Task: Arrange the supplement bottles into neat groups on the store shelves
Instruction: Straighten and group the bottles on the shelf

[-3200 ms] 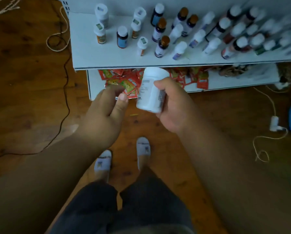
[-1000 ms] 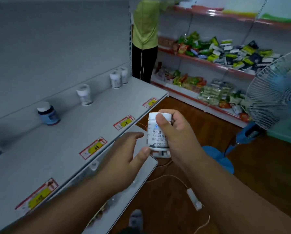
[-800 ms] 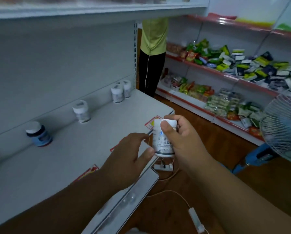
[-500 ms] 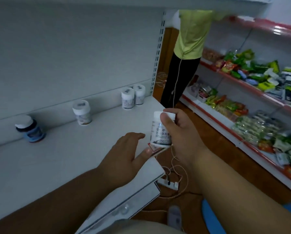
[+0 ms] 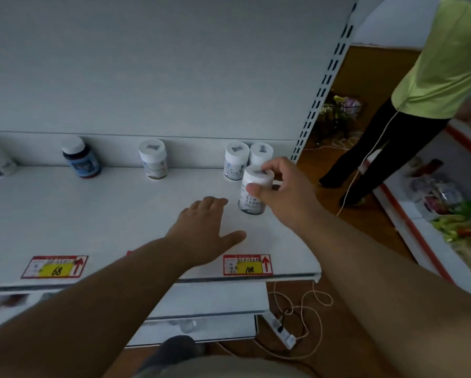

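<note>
Left hand (image 5: 205, 234) flat, fingers spread, resting on shelf (image 5: 106, 214), holding nothing. Right hand (image 5: 282, 190) pinches white supplement bottle (image 5: 253, 190) by cap, base at or just above shelf, just in front of matching white pair (image 5: 249, 159) at back. Set down upright, label forward, snug to pair; release only once base flat.

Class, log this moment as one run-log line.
right hand: grips bottle | bottle: at shelf, before white pair | left hand: open

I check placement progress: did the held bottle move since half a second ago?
Yes. The held bottle went from the shelf's front edge inward, toward the back pair.
</note>
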Demonstrator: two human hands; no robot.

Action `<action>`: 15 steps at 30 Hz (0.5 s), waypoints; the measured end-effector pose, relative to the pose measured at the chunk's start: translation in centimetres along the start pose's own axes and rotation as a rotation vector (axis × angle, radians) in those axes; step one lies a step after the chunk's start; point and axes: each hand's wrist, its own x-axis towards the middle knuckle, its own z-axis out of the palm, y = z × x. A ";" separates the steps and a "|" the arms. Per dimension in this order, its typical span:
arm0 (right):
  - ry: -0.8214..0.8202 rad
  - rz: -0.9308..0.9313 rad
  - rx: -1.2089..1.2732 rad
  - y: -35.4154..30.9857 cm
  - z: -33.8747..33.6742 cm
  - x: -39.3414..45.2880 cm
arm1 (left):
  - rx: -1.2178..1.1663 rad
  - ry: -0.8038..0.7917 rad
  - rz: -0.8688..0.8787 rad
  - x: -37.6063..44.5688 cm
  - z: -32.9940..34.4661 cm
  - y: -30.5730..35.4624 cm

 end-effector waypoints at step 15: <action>0.054 -0.300 -0.300 2.9 5.1 5.3 | 0.241 -0.016 0.028 7.1 3.1 -3.1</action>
